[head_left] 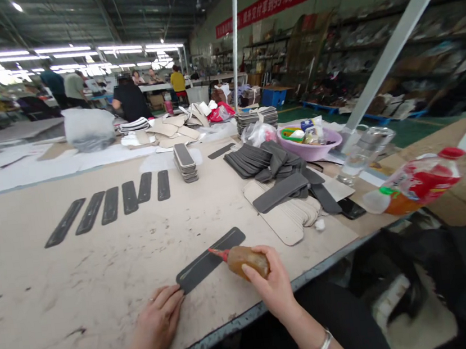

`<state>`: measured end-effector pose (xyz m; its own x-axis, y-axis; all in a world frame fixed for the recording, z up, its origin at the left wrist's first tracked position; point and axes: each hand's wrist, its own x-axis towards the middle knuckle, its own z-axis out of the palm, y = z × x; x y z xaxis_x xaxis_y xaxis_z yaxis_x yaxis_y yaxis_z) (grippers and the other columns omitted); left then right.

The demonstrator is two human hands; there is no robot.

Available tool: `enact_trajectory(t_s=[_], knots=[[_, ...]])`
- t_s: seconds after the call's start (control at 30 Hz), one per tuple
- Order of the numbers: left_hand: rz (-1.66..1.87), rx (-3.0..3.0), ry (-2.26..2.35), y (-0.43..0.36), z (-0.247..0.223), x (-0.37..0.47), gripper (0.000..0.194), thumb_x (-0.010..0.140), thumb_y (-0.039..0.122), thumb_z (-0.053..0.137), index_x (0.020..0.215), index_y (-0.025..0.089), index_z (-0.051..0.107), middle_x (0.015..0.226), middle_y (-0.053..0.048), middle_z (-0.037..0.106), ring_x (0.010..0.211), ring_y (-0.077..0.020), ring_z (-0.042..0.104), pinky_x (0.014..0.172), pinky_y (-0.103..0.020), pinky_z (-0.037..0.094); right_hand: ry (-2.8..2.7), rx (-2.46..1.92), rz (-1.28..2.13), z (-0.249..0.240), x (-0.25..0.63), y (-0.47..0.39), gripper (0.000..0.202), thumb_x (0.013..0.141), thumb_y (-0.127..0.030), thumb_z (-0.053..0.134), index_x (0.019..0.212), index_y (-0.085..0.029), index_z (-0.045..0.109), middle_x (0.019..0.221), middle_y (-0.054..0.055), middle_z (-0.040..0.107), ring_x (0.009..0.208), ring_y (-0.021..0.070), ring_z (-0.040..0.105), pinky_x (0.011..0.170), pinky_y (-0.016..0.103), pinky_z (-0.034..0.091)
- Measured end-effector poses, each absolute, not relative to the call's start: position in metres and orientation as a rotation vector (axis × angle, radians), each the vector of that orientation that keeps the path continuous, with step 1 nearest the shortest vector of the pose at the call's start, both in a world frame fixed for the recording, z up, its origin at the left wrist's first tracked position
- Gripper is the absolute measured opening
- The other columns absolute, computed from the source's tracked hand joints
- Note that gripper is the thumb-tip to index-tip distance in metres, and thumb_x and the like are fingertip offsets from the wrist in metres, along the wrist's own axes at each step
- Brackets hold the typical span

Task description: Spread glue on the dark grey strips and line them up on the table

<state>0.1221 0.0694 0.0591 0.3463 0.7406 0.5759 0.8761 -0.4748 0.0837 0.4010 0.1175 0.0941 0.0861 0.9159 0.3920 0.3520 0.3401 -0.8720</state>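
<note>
A dark grey rounded strip (202,269) lies slantwise on the table in front of me, with a thin glossy line along its upper side. My left hand (160,322) has its fingers together at the near left end of this strip, holding it; the thumb is mostly hidden. In my right hand (274,282) is an amber squeeze glue bottle (247,261), tilted so that its red nozzle points left, over the strip's middle. Farther left, several similar strips (110,205) lie in a row, with shiny marks on their faces.
Right of the work, dark grey pieces (280,191) are heaped by fanned beige pieces (284,227). A small strip stack (185,162) stands at the back. A purple basin (319,151), a clear jug (361,150) and a drink bottle (420,181) line the right side. Co-workers are in the distance.
</note>
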Motion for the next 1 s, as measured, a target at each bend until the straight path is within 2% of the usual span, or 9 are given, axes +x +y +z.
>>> enact_trajectory(t_s=[0.13, 0.57, 0.83, 1.0], knots=[[-0.818, -2.383, -1.506, 0.066, 0.063, 0.126, 0.026, 0.09, 0.021, 0.043, 0.094, 0.019, 0.068, 0.094, -0.005, 0.068, 0.089, -0.0143, 0.061, 0.081, -0.026, 0.054, -1.582, -1.122, 0.814, 0.091, 0.376, 0.101, 0.029, 0.073, -0.018, 0.062, 0.1, -0.022, 0.052, 0.096, 0.005, 0.054, 0.09, 0.021, 0.053, 0.079, 0.036, 0.046], [-0.808, -2.415, -1.513, 0.066, 0.06, 0.123, 0.026, 0.09, 0.02, 0.043, 0.094, 0.019, 0.068, 0.093, -0.006, 0.066, 0.088, -0.014, 0.059, 0.082, -0.025, 0.053, -1.638, -1.143, 0.865, 0.095, 0.362, 0.09, 0.031, 0.068, -0.011, 0.061, 0.096, -0.022, 0.053, 0.094, 0.004, 0.054, 0.089, 0.0202, 0.053, 0.08, 0.035, 0.046], [-0.821, -2.368, -1.389, 0.071, 0.06, 0.12, 0.025, 0.089, 0.023, 0.044, 0.092, 0.019, 0.069, 0.098, -0.005, 0.068, 0.09, -0.0152, 0.061, 0.083, -0.026, 0.052, -1.536, -1.254, 0.707, 0.1, 0.399, 0.104, 0.028, 0.07, -0.015, 0.061, 0.095, -0.022, 0.054, 0.092, 0.004, 0.056, 0.087, 0.021, 0.055, 0.077, 0.035, 0.047], [-0.844, -2.372, -1.314, 0.075, 0.061, 0.119, 0.026, 0.09, 0.027, 0.043, 0.09, 0.019, 0.068, 0.094, -0.004, 0.07, 0.086, -0.0152, 0.062, 0.082, -0.026, 0.052, -1.51, -1.363, 0.465, 0.1, 0.429, 0.122, 0.026, 0.072, -0.017, 0.061, 0.096, -0.022, 0.053, 0.093, 0.005, 0.054, 0.089, 0.0226, 0.052, 0.08, 0.039, 0.046]])
